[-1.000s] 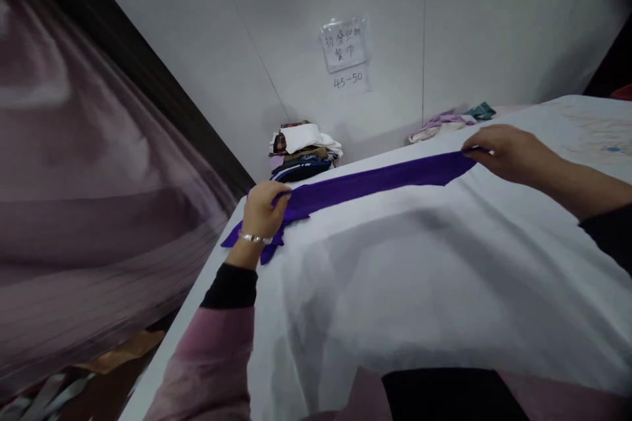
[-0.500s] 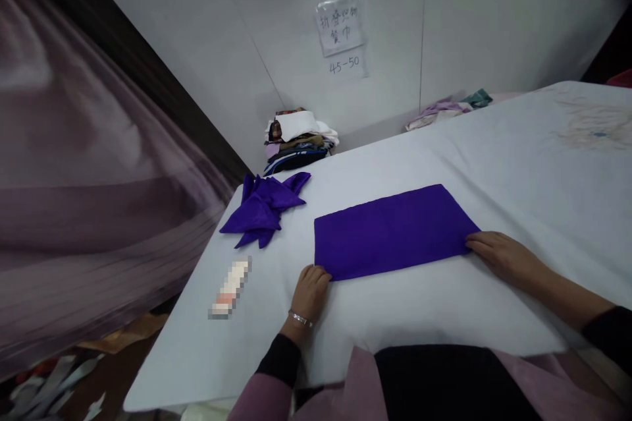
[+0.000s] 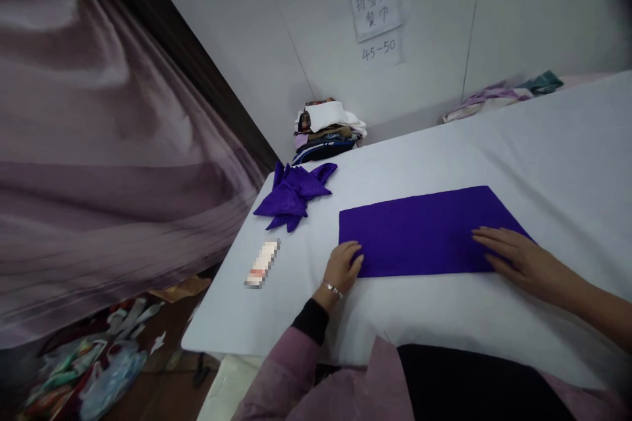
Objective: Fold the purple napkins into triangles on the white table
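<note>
A purple cloth napkin (image 3: 419, 230), folded into a long rectangle, lies flat on the white-covered table in front of me. My left hand (image 3: 342, 267) rests at its near left corner, fingers on the cloth and thumb apart. Over the right end of the napkin lies my right hand (image 3: 518, 259), its fingers stretched out and spread on the fabric; it hides part of that end. Further left sits a second purple napkin (image 3: 291, 197), shaped into several pointed folds.
A small blurred-out item (image 3: 263, 264) lies on the table (image 3: 232, 322) left of my left hand. Behind the table's far edge are a pile of folded clothes (image 3: 328, 131) and more cloth (image 3: 488, 101). A pinkish curtain (image 3: 99, 210) hangs at the left; plastic bags (image 3: 111, 375) lie on the floor.
My view has shifted, so the scene sits further right. Both hands have moved from pinching the near corners to lying on the napkin, the right one further inward with its fingers spread.
</note>
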A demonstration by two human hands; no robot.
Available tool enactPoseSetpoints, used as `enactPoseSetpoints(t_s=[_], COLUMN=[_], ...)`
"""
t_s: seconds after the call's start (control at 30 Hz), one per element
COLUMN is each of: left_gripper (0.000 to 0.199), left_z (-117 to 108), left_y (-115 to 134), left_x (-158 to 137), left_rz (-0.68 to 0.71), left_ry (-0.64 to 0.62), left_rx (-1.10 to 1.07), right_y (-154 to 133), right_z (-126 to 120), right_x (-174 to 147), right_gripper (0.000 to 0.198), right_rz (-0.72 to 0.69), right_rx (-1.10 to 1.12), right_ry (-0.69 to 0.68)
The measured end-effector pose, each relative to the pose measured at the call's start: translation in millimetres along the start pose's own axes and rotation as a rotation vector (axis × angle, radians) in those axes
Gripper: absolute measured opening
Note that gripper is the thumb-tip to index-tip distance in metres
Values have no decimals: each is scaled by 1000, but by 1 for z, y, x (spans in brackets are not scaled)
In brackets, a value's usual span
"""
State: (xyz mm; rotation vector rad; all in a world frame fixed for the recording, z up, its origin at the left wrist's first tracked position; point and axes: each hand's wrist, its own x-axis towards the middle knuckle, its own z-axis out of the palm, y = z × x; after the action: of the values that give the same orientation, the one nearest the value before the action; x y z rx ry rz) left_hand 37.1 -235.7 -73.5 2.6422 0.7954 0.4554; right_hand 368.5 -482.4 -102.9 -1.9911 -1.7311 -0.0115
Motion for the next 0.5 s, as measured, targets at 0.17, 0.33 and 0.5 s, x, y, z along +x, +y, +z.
enactPoseSetpoints(t_s=[0.17,0.33,0.5], left_gripper=[54,68,71], left_z=[28,52,60], left_y=[31,33,23], left_x=[61,95,99], left_rz=[8,-2,-11], left_ry=[-203,-305,-291], left_rx=[195,309,297], right_y=[-57,-64,-4], right_z=[39,81,77], right_x=[78,122,112], right_gripper=[57,66,67], right_rz=[-58,-55,27], right_rx=[5,-36,-91], right_ry=[-190,-266,-227])
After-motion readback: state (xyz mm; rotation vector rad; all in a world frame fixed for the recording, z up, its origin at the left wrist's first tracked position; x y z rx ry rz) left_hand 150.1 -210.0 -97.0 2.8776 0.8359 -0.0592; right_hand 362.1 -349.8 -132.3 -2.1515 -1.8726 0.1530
